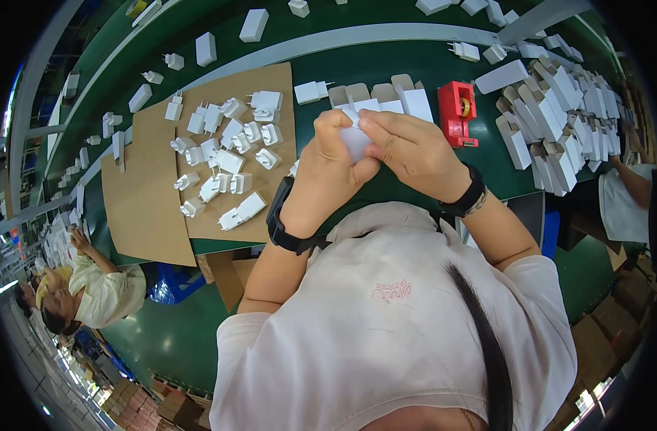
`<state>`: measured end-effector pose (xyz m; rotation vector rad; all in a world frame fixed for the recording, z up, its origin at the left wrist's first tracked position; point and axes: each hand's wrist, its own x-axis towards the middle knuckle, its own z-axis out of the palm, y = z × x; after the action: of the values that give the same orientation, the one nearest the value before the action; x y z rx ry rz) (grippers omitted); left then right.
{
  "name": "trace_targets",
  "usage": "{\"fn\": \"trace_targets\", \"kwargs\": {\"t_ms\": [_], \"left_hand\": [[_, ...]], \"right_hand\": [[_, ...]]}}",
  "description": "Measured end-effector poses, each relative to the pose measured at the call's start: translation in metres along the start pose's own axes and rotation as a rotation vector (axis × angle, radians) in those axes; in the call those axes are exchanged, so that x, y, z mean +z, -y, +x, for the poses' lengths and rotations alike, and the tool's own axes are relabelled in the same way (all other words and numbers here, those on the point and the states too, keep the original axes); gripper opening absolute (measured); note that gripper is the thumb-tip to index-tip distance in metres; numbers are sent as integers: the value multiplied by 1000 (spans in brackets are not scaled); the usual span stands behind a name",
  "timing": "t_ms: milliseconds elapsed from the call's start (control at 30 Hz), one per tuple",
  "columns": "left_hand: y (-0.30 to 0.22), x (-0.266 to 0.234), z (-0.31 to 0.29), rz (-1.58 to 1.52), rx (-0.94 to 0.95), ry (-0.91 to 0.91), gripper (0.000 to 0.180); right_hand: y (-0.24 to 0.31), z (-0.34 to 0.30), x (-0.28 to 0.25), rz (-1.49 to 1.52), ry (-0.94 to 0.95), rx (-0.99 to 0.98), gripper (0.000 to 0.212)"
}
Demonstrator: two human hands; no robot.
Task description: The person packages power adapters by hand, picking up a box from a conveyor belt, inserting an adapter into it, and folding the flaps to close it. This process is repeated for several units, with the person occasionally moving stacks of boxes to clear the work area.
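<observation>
A small white carton [356,142] is held up between my two hands over the near edge of the green table. My left hand [323,176] wraps its side, fingers curled at the top. My right hand [416,152] pinches the carton's upper end with thumb and fingers. Much of the carton is hidden by my fingers. Just beyond my hands, several white boxes with raised flaps [417,103] lie in a row. To the left, many white plug chargers [230,162] are scattered on a brown cardboard sheet [150,190].
A red tape dispenser [456,115] stands right of my hands. Farther right is a pile of open white boxes [551,115]. A conveyor [300,25] with white boxes and chargers runs behind a pale rail. Another person [102,291] sits at the left; someone's arm [634,183] shows at right.
</observation>
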<state>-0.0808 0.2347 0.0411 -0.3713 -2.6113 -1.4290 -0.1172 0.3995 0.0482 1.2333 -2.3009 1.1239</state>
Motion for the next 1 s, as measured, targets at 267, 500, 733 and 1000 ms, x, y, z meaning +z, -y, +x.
{"fn": "trace_targets", "kwargs": {"t_ms": [267,500,733,1000], "left_hand": [[-2,1,5,-39,62,-28,53],[5,6,12,14,174,12,54],[7,10,15,18,224,2,54],[10,12,11,88,248,15,56]], "right_hand": [[-29,14,-21,501,160,231,20],[-37,17,-21,840,186,556,18],[-39,18,-16,1031,204,684,12],[-32,5,1,1482,104,919,8]]}}
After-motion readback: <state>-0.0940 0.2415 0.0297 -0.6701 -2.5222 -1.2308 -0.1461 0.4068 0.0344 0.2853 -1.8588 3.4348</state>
